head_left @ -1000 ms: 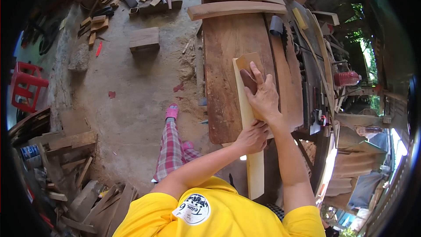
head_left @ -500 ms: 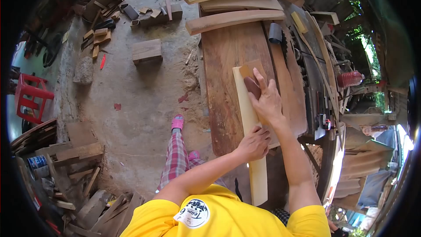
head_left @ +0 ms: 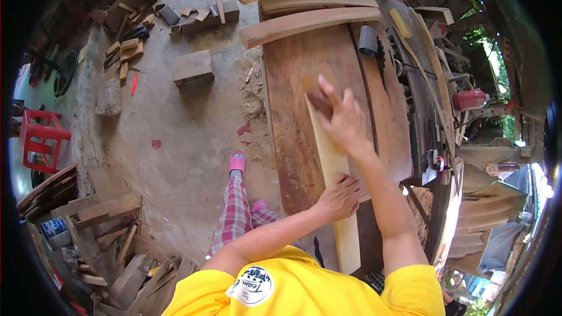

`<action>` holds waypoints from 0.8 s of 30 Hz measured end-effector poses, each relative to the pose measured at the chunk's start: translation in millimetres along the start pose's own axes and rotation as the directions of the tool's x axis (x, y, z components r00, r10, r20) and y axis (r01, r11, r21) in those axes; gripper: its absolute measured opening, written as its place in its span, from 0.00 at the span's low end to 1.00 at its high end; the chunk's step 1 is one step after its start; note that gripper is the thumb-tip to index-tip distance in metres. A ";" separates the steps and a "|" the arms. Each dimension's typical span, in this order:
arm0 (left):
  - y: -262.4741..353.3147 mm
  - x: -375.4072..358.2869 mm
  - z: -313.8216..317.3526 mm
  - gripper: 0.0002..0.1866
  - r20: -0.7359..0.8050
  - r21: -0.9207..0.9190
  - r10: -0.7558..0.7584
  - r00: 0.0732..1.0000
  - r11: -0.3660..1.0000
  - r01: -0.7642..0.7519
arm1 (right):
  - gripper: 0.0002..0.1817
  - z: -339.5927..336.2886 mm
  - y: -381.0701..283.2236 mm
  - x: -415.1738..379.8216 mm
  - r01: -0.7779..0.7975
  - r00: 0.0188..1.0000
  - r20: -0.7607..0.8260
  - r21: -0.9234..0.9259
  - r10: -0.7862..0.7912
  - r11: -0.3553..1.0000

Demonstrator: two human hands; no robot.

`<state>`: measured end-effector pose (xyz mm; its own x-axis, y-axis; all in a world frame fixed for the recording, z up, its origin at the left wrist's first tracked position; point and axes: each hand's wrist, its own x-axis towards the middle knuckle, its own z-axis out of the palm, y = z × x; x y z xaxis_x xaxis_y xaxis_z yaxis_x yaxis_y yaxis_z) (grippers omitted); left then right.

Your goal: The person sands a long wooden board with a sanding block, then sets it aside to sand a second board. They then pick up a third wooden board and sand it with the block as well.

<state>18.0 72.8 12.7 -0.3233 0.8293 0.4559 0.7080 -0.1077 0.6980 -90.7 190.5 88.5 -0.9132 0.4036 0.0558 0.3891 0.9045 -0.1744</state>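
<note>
A long pale wooden slat (head_left: 328,158) lies lengthwise on the brown workbench (head_left: 293,105), its near end hanging over the bench edge. My right hand (head_left: 342,120) presses a dark reddish sanding block (head_left: 319,102) onto the slat's far end; the hand is blurred. My left hand (head_left: 338,196) rests on the slat nearer to me, fingers curled over its edge, holding it down.
Several curved wooden pieces (head_left: 304,0) lie across the bench's far end. A grey roll (head_left: 367,40) and a red bottle (head_left: 470,99) sit to the right. Wood blocks (head_left: 192,67) and scraps litter the concrete floor at left, beside a red stool (head_left: 38,138).
My right hand slid the sanding block farther away along the slat. The left hand stayed put on the slat.
</note>
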 end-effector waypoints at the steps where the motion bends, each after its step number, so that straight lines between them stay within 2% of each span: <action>1: -0.9 -0.1 -0.5 0.08 0.003 -0.012 0.009 1.000 1.000 -0.009 | 0.37 2.0 -0.9 23.2 -0.065 0.998 -0.005 -0.003 0.065 0.998; 3: -5.1 3.2 -5.9 0.08 0.006 -0.009 0.018 1.000 1.000 -0.018 | 0.39 2.9 2.9 60.1 -0.139 0.989 0.041 -0.035 0.140 0.990; 4: -7.3 5.4 -10.9 0.07 0.068 -0.034 0.009 0.998 0.999 -0.007 | 0.40 1.9 6.5 65.7 -0.154 0.986 0.066 -0.039 0.156 0.987; 5: -6.7 6.1 -14.6 0.06 0.129 -0.063 0.004 0.992 0.998 0.004 | 0.40 2.2 9.6 55.9 -0.157 0.985 0.064 -0.036 0.159 0.987; 6: -5.8 5.3 -12.1 0.06 0.126 -0.062 0.004 0.992 0.998 0.003 | 0.41 3.8 12.7 39.3 -0.116 0.993 0.009 -0.025 0.116 0.993; 7: -7.9 4.2 -6.9 0.06 0.070 -0.123 0.049 0.996 0.992 -0.040 | 0.42 4.7 12.2 25.6 -0.056 0.998 -0.042 -0.013 0.055 0.998; 8: -12.6 1.0 -6.6 0.05 0.009 -0.167 0.070 0.998 0.984 -0.067 | 0.43 4.5 11.7 10.4 -0.066 0.996 -0.060 -0.007 0.065 0.998; 9: -16.4 -4.1 -12.0 0.05 -0.003 -0.135 0.020 1.000 0.991 -0.021 | 0.44 6.1 15.1 -2.7 -0.069 0.995 -0.066 0.013 0.070 0.998; 10: -18.6 -8.0 -19.9 0.06 -0.039 -0.242 0.038 0.999 0.969 -0.046 | 0.45 8.0 24.1 -3.3 -0.070 0.995 -0.065 0.103 0.077 0.992; 11: -25.1 -9.2 -31.9 0.06 -0.080 -0.336 0.065 0.995 0.938 -0.088 | 0.46 7.4 23.1 -0.2 -0.106 0.992 -0.062 0.115 0.114 0.988; 13: -57.0 -20.1 -88.4 0.07 -0.293 -0.272 -0.110 0.950 0.962 0.027 | 0.45 8.9 24.5 9.3 -0.131 0.987 -0.088 0.067 0.136 0.989; 14: -88.5 -24.8 -115.3 0.08 -0.416 -0.117 -0.121 0.901 0.990 0.078 | 0.45 9.7 18.8 17.2 -0.109 0.989 -0.089 0.089 0.117 0.990; 15: -136.7 -29.7 -139.7 0.11 -0.571 -0.092 -0.120 0.812 0.992 0.083 | 0.45 7.6 14.4 21.3 -0.155 0.985 -0.072 0.037 0.157 0.987; 16: -180.9 -33.2 -170.8 0.13 -0.654 -0.085 -0.277 0.704 0.952 0.295 | 0.45 4.3 12.1 23.8 -0.204 0.978 -0.059 -0.019 0.202 0.979; 17: -221.8 -37.0 -216.7 0.20 -0.620 -0.064 -0.480 0.621 0.820 0.569 | 0.45 1.1 7.6 25.7 -0.223 0.974 -0.038 -0.044 0.221 0.974; 18: -241.4 -29.8 -266.3 0.34 -0.522 -0.221 -0.728 0.444 0.618 0.754 | 0.45 1.6 8.5 26.4 -0.226 0.974 -0.038 -0.036 0.224 0.974; 19: -327.7 -55.7 -288.3 0.44 -0.628 0.022 -0.649 0.429 0.537 0.844 | 0.45 2.2 10.0 25.5 -0.221 0.975 -0.043 -0.023 0.219 0.975; 20: -349.9 -57.0 -327.8 0.47 -0.590 0.067 -0.710 0.384 0.432 0.900 | 0.45 3.1 11.2 26.0 -0.215 0.976 -0.050 -0.012 0.214 0.977; 21: -374.2 -52.4 -367.7 0.47 -0.506 0.148 -0.835 0.217 0.164 0.975 | 0.45 4.3 12.0 26.3 -0.219 0.975 -0.052 -0.012 0.218 0.976; 23: -362.5 -36.2 -422.3 0.48 -0.476 -0.006 -0.878 -0.040 -0.042 0.999 | 0.46 5.9 13.3 25.0 -0.189 0.980 -0.076 -0.031 0.186 0.981; 24: -386.5 -39.7 -436.8 0.46 -0.501 0.003 -0.859 -0.103 -0.121 0.993 | 0.46 4.9 12.0 24.8 -0.192 0.979 -0.078 -0.036 0.189 0.981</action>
<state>-517.0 -158.0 -33.9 -0.8894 -0.2677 -0.3706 -0.4047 0.8381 0.3658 -109.3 210.7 83.0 -0.8108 0.5769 0.0988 0.5616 0.8143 -0.1468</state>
